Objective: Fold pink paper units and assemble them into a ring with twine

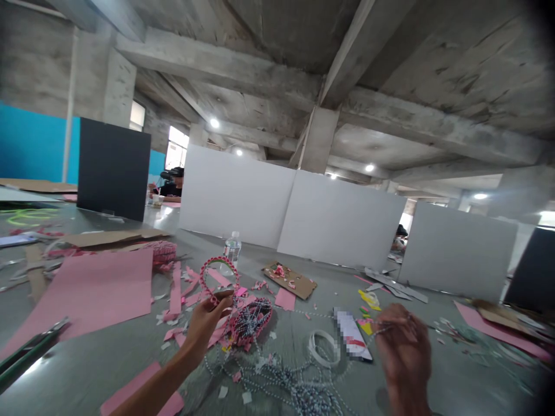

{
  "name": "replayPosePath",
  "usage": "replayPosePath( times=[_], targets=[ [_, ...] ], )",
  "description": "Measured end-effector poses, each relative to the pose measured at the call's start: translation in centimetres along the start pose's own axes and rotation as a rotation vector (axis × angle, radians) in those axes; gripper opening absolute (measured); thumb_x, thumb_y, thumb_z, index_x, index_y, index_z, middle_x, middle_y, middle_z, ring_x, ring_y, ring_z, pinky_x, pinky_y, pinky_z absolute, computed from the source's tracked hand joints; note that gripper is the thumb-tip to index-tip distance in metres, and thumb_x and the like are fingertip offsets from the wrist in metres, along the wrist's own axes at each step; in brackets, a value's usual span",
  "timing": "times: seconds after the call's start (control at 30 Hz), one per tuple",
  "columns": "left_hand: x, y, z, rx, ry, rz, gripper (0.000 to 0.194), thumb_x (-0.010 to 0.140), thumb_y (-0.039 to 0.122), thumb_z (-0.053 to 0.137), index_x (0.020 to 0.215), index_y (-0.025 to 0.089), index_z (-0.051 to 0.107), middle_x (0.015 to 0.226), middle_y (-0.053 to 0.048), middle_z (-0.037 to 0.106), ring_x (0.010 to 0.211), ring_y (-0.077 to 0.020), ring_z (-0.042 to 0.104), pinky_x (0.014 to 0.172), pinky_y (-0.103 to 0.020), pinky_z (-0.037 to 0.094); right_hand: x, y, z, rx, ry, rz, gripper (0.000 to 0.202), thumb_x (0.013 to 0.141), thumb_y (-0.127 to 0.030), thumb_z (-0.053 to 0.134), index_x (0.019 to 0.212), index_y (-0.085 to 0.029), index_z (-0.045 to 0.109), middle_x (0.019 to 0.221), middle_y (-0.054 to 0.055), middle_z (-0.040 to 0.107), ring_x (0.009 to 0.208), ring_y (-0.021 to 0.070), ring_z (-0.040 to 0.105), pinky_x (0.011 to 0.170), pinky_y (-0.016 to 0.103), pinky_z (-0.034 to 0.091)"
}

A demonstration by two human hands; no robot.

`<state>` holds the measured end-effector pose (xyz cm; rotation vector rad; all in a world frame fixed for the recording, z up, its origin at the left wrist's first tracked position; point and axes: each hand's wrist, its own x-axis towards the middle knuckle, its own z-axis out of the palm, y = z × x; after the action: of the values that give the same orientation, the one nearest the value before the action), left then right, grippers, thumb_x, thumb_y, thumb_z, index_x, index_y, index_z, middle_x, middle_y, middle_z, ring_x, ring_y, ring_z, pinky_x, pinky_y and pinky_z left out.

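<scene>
Left hand (210,315) grasps a pink-edged, green-lined circular band (219,259) at seven o'clock, edging seemingly complete; loose grey-white twisted cord (299,378) at six appears unworked; blurred right hand (403,346), grip indeterminable

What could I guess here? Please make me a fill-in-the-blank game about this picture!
1. The pink-edged ring is held in the person's ____ hand.
2. The clear thing standing behind the ring is a ____.
3. Small pink scraps lie on a brown piece of ____.
4. The big paper sheet on the left is ____.

Missing words: left; bottle; cardboard; pink.
</scene>
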<state>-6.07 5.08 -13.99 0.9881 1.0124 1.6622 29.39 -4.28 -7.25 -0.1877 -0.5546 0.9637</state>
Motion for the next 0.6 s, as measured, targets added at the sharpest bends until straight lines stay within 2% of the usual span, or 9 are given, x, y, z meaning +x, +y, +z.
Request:
replayPosePath(
  times=[0.1, 0.17, 0.23, 0.27, 0.3, 0.37, 0.4, 0.5, 0.6],
  targets=[
    [-0.1, 0.1, 0.2, -0.044, -0.015, -0.021, 0.030, 0.055, 0.035, 0.085, 0.079, 0.018, 0.080, 0.082, -0.004, 0.077, 0.076, -0.0174, 0.066, 0.069, -0.024, 0.054, 0.3, -0.5, 0.6, -0.244, -0.041, -0.174, 0.035, 0.090, -0.029, 0.059, 0.059, -0.028, 0.042, 0.049, -0.009, 0.031, 0.034, 0.0105, 0.029, 0.036, 0.029, 0.031],
    [-0.5, 0.3, 0.6, -0.064, -0.036, -0.039, 0.031, 0.053, 0.035, 0.085, 0.077, 0.017, 0.080, 0.078, -0.004, 0.075, 0.072, -0.0164, 0.065, 0.067, -0.023, 0.053, 0.0, 1.0, 1.0, -0.557, -0.094, -0.248, 0.041, 0.088, -0.042, 0.060, 0.058, -0.027, 0.036, 0.046, -0.011, 0.023, 0.033, 0.0114, 0.020, 0.034, 0.027, 0.021],
    [-1.1, 0.6, 1.1, -0.092, -0.062, -0.064, 0.030, 0.052, 0.034, 0.085, 0.077, 0.017, 0.080, 0.075, -0.003, 0.074, 0.068, -0.0147, 0.064, 0.066, -0.022, 0.053, -0.9, 3.8, 1.2, -0.756, -0.170, -0.203, 0.036, 0.077, -0.043, 0.074, 0.063, -0.026, 0.046, 0.044, -0.012, 0.027, 0.033, 0.0100, 0.021, 0.036, 0.023, 0.017],
    [-1.4, 0.8, 1.3, -0.115, -0.077, -0.081, 0.031, 0.052, 0.033, 0.086, 0.077, 0.017, 0.080, 0.073, -0.002, 0.073, 0.066, -0.0136, 0.063, 0.065, -0.021, 0.052, -1.6, 5.4, 1.3, -0.867, -0.236, -0.155, 0.026, 0.071, -0.038, 0.082, 0.076, -0.025, 0.059, 0.045, -0.012, 0.035, 0.035, 0.0105, 0.028, 0.038, 0.022, 0.018],
    [-1.7, 1.0, 1.4, -0.137, -0.093, -0.102, 0.031, 0.051, 0.031, 0.086, 0.078, 0.017, 0.080, 0.071, -0.001, 0.072, 0.065, -0.0125, 0.061, 0.064, -0.020, 0.051, -2.5, 7.1, 1.3, -0.966, -0.318, -0.113, 0.032, 0.063, -0.033, 0.087, 0.087, -0.024, 0.067, 0.044, -0.012, 0.039, 0.036, 0.0117, 0.033, 0.040, 0.022, 0.019],
    [-2.2, 1.3, 1.6, -0.170, -0.122, -0.148, 0.032, 0.050, 0.030, 0.087, 0.079, 0.017, 0.079, 0.067, 0.001, 0.070, 0.062, -0.0110, 0.060, 0.061, -0.018, 0.049, -4.4, 9.9, 1.4, -1.382, -0.675, -0.068, 0.041, 0.071, -0.038, 0.082, 0.110, -0.030, 0.070, 0.047, -0.009, 0.047, 0.042, 0.0159, 0.045, 0.046, 0.024, 0.026],
    [-2.4, 1.4, 1.6, -0.175, -0.141, -0.165, 0.033, 0.051, 0.030, 0.088, 0.079, 0.017, 0.079, 0.066, 0.001, 0.069, 0.061, -0.0109, 0.059, 0.060, -0.017, 0.049, -5.3, 10.9, 1.6, -1.501, -0.741, -0.098, 0.040, 0.075, -0.039, 0.079, 0.113, -0.032, 0.070, 0.054, -0.005, 0.056, 0.050, 0.0192, 0.053, 0.049, 0.026, 0.032],
    [-2.7, 1.5, 1.6, -0.149, -0.199, -0.176, 0.032, 0.055, 0.030, 0.087, 0.082, 0.017, 0.078, 0.061, 0.003, 0.066, 0.057, -0.0104, 0.058, 0.054, -0.015, 0.046, -7.6, 12.9, 2.2, -1.646, -0.820, -0.071, 0.031, 0.085, -0.042, 0.070, 0.114, -0.034, 0.072, 0.064, 0.001, 0.064, 0.060, 0.0230, 0.061, 0.057, 0.030, 0.041],
    [-3.1, 1.6, 1.7, -0.141, -0.245, -0.167, 0.030, 0.057, 0.029, 0.085, 0.083, 0.018, 0.077, 0.060, 0.003, 0.066, 0.058, -0.0108, 0.058, 0.052, -0.014, 0.044, -8.9, 14.3, 2.3, -1.576, -0.805, -0.014, 0.022, 0.081, -0.044, 0.072, 0.099, -0.033, 0.077, 0.057, -0.001, 0.060, 0.053, 0.0199, 0.057, 0.053, 0.028, 0.040]
  ],
)
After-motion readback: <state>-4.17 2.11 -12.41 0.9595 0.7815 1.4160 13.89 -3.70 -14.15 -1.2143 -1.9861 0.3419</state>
